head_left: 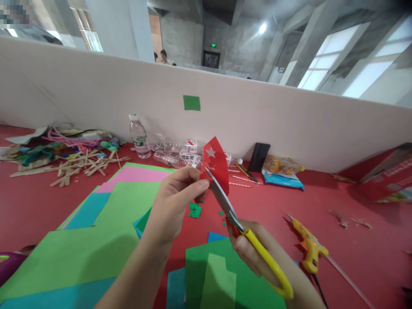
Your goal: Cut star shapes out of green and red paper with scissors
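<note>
My left hand [175,199] pinches a piece of red paper [220,161] by its left edge, holding it up above the table. A star-shaped hole and other small cutouts show in the paper. Yellow-handled scissors [225,204] are in my right hand [249,242], their blades pointing up and left against the paper, close to my left fingertips. Below the hands lie small green paper scraps [195,210] and a dark green sheet [257,274] with a light green strip [219,283] on it.
Coloured sheets [128,210] spread across the left. A yellow glue gun [309,244] lies at right. Along the white partition [96,81] are wooden sticks [90,163], an upright plastic bottle [140,139], several lying bottles, a black phone-like object [259,156] and a blue packet [283,180].
</note>
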A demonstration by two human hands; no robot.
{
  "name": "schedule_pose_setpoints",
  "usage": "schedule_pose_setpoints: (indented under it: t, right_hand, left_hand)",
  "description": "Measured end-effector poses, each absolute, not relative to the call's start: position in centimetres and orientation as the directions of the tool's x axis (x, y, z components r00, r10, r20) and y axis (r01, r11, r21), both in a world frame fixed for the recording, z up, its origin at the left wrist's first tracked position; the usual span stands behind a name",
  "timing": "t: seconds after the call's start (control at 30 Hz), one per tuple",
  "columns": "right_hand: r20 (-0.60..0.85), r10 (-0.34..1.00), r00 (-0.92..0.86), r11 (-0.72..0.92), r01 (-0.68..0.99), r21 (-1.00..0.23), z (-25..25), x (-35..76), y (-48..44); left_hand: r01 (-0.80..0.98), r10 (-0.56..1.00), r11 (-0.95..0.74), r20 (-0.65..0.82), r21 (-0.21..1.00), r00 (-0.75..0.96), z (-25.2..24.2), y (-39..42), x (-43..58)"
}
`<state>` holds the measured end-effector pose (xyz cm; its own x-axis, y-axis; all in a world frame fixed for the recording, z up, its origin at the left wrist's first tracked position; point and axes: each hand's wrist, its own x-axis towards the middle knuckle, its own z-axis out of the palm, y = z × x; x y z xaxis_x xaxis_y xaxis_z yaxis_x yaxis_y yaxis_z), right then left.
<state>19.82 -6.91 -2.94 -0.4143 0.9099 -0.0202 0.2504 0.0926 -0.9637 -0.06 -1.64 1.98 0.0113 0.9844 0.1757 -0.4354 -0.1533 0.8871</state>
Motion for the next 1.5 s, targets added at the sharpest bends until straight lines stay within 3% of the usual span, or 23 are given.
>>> schedule_pose_setpoints:
  t: [0.2, 0.7, 0.97, 1.27, 1.5]
  right_hand:
    - [-0.087, 0.911, -0.403, 0.019, 0.253, -0.967, -2.2, 19.8, -7.2]
    - [-0.069, 0.896, -0.439, 0.098, 0.346, -0.933, -1.5, 20.8, -6.6]
    - [-0.038, 0.898, -0.437, 0.096, 0.282, -0.955, -1.6, 20.1, -6.6]
    - [0.003, 0.934, -0.358, 0.111, 0.281, -0.953, -3.1, 19.3, -6.9]
    - [-0.012, 0.937, -0.349, 0.115, 0.34, -0.933, -2.7, 19.5, -6.7]
  left_hand:
    - [-0.431, 0.985, -0.152, 0.174, 0.89, 0.012, 1.9, -1.5, -0.2]
    - [-0.351, 0.973, -0.207, 0.229, 0.913, 0.024, 2.4, -1.4, -0.6]
    - [-0.268, 0.955, -0.297, 0.284, 0.916, -0.087, 2.2, -1.3, -1.4]
    - [-0.376, 0.978, -0.174, 0.205, 0.91, 0.045, 2.3, -1.5, -0.1]
    - [-0.402, 0.969, -0.245, 0.236, 0.882, -0.072, 2.8, -1.6, -0.1]
